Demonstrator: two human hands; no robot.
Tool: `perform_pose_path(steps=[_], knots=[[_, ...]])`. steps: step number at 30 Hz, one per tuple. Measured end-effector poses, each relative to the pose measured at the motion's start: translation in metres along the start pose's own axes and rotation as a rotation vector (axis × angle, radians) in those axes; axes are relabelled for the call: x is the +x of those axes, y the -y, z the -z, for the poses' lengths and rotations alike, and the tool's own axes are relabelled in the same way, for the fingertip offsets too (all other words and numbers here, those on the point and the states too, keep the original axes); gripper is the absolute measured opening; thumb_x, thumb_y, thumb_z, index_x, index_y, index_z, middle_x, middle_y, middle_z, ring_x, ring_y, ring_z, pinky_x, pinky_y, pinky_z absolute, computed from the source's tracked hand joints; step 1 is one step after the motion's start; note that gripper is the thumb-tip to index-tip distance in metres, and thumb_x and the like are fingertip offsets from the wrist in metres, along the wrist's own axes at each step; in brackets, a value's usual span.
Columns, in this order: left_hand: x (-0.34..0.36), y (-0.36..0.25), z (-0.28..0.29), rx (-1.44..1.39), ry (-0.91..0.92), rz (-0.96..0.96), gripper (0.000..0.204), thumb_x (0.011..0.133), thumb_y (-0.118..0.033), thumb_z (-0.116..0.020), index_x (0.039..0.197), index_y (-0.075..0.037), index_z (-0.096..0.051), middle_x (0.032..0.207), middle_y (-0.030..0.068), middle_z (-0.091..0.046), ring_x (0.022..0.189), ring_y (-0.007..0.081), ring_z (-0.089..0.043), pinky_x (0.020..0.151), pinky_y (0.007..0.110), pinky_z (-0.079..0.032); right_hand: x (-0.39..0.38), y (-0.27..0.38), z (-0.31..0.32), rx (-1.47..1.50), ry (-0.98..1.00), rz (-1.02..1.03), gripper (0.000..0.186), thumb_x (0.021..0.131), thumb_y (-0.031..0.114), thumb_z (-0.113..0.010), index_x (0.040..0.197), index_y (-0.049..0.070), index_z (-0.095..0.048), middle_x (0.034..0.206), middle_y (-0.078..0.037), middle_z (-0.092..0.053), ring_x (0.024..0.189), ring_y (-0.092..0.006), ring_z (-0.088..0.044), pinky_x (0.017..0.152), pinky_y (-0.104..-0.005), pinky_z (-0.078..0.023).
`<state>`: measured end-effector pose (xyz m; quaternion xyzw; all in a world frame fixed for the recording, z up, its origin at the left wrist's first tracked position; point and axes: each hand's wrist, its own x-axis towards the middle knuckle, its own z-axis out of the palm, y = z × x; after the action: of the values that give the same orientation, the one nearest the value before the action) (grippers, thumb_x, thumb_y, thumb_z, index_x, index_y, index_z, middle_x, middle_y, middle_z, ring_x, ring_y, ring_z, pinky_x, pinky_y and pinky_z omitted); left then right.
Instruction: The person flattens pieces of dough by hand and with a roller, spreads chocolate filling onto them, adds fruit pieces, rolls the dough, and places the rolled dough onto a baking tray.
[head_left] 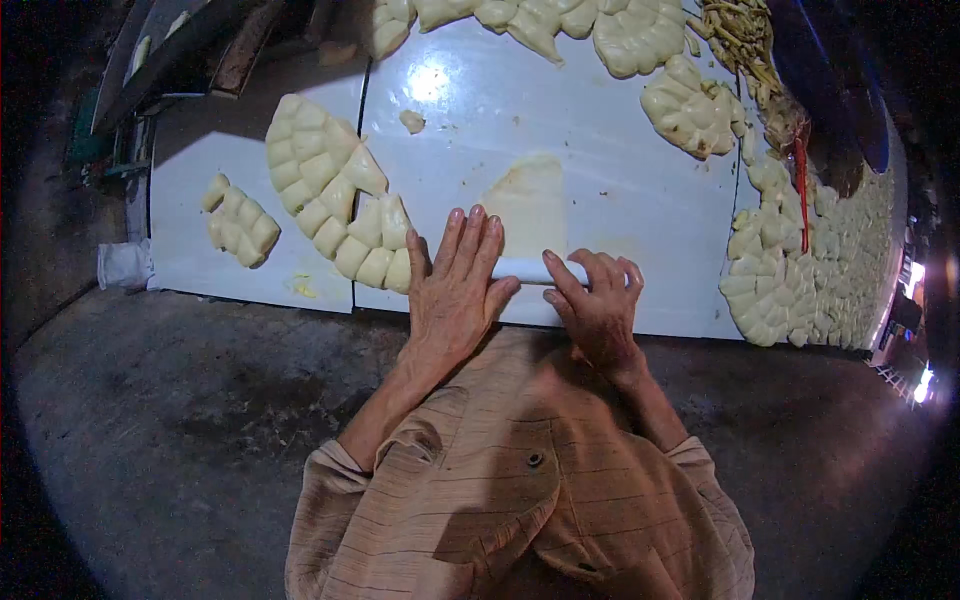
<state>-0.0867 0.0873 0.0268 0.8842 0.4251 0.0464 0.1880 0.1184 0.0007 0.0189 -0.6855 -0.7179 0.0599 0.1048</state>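
Note:
A thin flattened sheet of pale dough (525,210) lies on the white work surface, with a white rolling pin (525,271) across its near edge. My left hand (450,280) lies with fingers stretched out over the pin's left end, which it hides, and beside the dough sheet. My right hand (595,300) has its bent fingers on the pin's right end. Just left of my left hand, a curved row of cut dough pieces (320,165) lies on the surface. A small scrap of dough (412,121) lies above the sheet.
More dough pieces (240,225) lie at the left, with other dough clumps (635,35) along the back and a mass (770,295) at the right beside brownish strands (745,50) and a red strip (802,190). Dark boards (240,55) stand at the back left. Concrete floor (190,400) shows below.

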Motion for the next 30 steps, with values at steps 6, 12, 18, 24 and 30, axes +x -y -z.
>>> perform_pose_path(steps=[6,12,18,24,30], knots=[[0.025,-0.009,0.018,0.128,-0.090,0.020,0.071,0.097,-0.049,-0.053,0.152,-0.007,-0.039,0.161,0.0157,-0.031,0.152,0.0340,-0.022,0.115,0.072,-0.002,0.037,-0.026,0.028,0.118,-0.016,0.085,0.048,0.088,0.033,-0.070,0.132,0.017,-0.065,0.110,-0.004,-0.061,0.103,-0.0232,-0.055,0.097,-0.0460,-0.035],[0.074,0.019,0.003,0.143,-0.098,0.146,0.064,0.101,-0.047,-0.048,0.150,-0.006,-0.042,0.158,0.0195,-0.036,0.149,0.0344,-0.029,0.113,0.073,-0.006,0.087,-0.023,0.001,-0.035,0.151,-0.111,0.060,0.099,0.049,-0.050,0.153,0.024,-0.040,0.165,-0.013,-0.021,0.151,-0.0349,-0.018,0.117,-0.0633,-0.011],[0.136,0.041,0.006,0.107,-0.291,0.172,0.057,0.102,-0.042,-0.046,0.153,-0.015,-0.042,0.159,0.0267,-0.030,0.149,0.0433,-0.023,0.110,0.077,-0.002,0.140,-0.031,-0.011,-0.156,-0.010,-0.284,0.058,0.102,0.046,-0.047,0.155,0.024,-0.039,0.166,-0.016,-0.018,0.154,-0.0367,-0.012,0.114,-0.0722,-0.006],[0.197,0.060,0.009,0.145,-0.509,0.125,0.057,0.102,-0.045,-0.046,0.152,-0.018,-0.043,0.156,0.0204,-0.038,0.149,0.0413,-0.026,0.109,0.079,-0.004,0.189,-0.045,-0.018,-0.159,-0.110,-0.382,0.056,0.103,0.045,-0.044,0.155,0.025,-0.037,0.165,-0.020,-0.018,0.153,-0.0426,-0.009,0.112,-0.0757,-0.006],[0.233,0.074,0.023,0.183,-0.671,0.016,0.044,0.096,-0.021,-0.059,0.136,-0.005,-0.057,0.145,0.0224,-0.049,0.141,0.0400,-0.038,0.116,0.069,-0.014,0.214,-0.056,-0.001,0.229,-0.293,-0.053,0.066,0.091,0.046,-0.065,0.147,0.017,-0.048,0.148,-0.028,-0.043,0.140,-0.0443,-0.038,0.111,-0.0568,-0.034]])
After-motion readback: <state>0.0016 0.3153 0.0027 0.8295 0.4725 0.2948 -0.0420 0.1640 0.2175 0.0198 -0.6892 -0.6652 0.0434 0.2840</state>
